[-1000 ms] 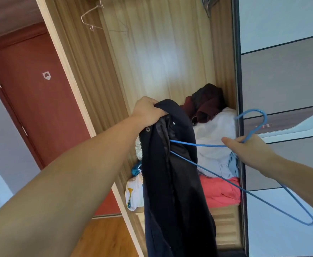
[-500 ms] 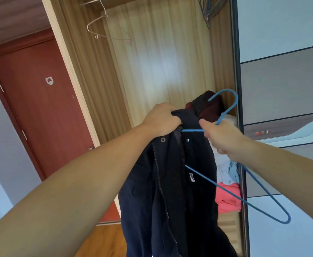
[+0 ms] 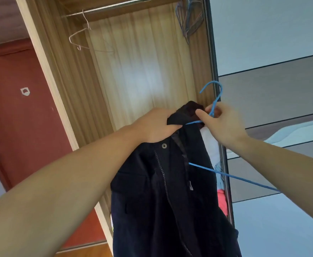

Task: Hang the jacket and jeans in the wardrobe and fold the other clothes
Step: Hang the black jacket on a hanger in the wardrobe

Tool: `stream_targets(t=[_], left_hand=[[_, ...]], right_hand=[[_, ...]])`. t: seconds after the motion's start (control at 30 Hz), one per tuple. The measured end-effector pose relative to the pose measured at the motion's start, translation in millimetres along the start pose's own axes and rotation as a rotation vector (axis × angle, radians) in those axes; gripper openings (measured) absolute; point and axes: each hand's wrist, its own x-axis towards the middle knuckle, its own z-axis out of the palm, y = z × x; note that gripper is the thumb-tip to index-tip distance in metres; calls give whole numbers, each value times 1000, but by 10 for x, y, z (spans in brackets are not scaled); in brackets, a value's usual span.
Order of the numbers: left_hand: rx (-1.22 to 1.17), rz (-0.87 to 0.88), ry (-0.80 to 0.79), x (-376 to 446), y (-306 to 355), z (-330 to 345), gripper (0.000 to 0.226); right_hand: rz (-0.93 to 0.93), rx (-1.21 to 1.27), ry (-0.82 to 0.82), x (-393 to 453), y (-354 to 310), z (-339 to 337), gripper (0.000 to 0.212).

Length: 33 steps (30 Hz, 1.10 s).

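Threading the blue wire hanger into the dark navy jacket, in front of the open wooden wardrobe.

The left hand (image 3: 154, 127) grips the dark navy zip-front jacket (image 3: 163, 197) by its collar, fingers curled tight round the fabric, so the garment hangs below the hand and in front of the wardrobe (image 3: 148, 71) opening. The right hand (image 3: 220, 123), just right of the collar, pinches the thin blue wire hanger (image 3: 215, 104) at its neck; one arm runs in under the collar, the other juts out to the right. My judgement: seat the near arm fully in one shoulder, then draw the far shoulder over the free arm, keeping the hook upright for the metal rail (image 3: 113, 5) above, where a bare white wire hanger (image 3: 81, 37) hangs.
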Motion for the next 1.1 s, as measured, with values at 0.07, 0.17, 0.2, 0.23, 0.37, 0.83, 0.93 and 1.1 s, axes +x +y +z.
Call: stream_targets(t=[0.07,0.17,0.2,0.23,0.37,0.83,0.93,1.1], left_hand=[[8,-4,33,26,-30,22,18],[51,-35,91,74,-85,-9,25],[66,-43,106,96,-84,-30,27],[77,-49,117,120,-68,-55,28],[151,-59,161,171,66,-171,30],[189,-96,274,-898,-594,-746,29],[223,-112,251,-1190,-782,-785,33],[361,-232,222,-1367,-988,-658,37]], right_hand=[[-247,-220,126,-61,152,-27,45],[-686,-495,98,-287,378,-40,46],[-777,-529,7,-380,482,5,29],[-805,-577,-83,-484,566,80,21],[-214,-530,-313,-772,786,443,26],[171,-478,-321,-572,1029,523,7],[127,-440,-307,-367,997,415,17],[-9,-420,-287,-77,492,400,8]])
